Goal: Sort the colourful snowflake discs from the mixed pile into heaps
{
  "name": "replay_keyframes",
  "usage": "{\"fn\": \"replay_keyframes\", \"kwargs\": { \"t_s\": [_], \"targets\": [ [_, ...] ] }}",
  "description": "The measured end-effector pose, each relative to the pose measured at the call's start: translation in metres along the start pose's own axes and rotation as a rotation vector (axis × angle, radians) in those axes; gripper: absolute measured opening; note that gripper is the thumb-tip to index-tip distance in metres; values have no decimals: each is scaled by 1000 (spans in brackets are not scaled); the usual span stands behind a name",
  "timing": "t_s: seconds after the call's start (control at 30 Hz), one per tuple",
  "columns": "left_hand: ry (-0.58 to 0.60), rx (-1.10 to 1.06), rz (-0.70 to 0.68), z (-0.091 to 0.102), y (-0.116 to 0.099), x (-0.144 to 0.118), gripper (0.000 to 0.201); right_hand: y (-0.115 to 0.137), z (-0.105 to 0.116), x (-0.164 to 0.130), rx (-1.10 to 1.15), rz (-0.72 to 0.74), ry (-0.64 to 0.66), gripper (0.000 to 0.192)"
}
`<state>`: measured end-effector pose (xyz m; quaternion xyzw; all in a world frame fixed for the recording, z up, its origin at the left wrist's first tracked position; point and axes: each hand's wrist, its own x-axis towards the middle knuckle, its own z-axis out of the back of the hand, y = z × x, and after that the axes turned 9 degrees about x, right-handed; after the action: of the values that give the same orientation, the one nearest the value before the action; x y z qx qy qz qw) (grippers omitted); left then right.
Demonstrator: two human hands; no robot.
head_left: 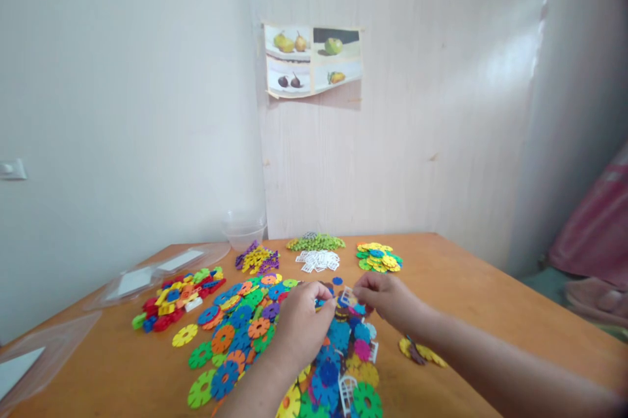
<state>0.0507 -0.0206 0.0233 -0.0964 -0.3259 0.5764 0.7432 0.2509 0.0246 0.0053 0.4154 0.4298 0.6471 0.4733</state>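
Your left hand (303, 323) and right hand (387, 298) meet at lower centre of the frame, fingertips pinched together on a small pale piece (347, 296) held just above the joined cluster of blue, pink and yellow snowflake discs (338, 365). Loose discs (235, 333) spread across the wooden table (490, 300) to the left of your left hand. Further up lie a red and yellow pile (176, 303), white pieces (318, 260) and green-yellow discs (377, 258). Bare tabletop opens to the right, up to its right edge.
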Motion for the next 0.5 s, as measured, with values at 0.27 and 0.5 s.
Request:
{"fn": "replay_keyframes", "kwargs": {
  "t_s": [0.27,0.5],
  "targets": [
    [-93,460,-209,6,4,-7,13,1,-9,94,-103,-124,-188,12],
    [-80,492,-237,3,3,-8,16,-16,-25,153,-273,-142,-211,19]
  ]
}}
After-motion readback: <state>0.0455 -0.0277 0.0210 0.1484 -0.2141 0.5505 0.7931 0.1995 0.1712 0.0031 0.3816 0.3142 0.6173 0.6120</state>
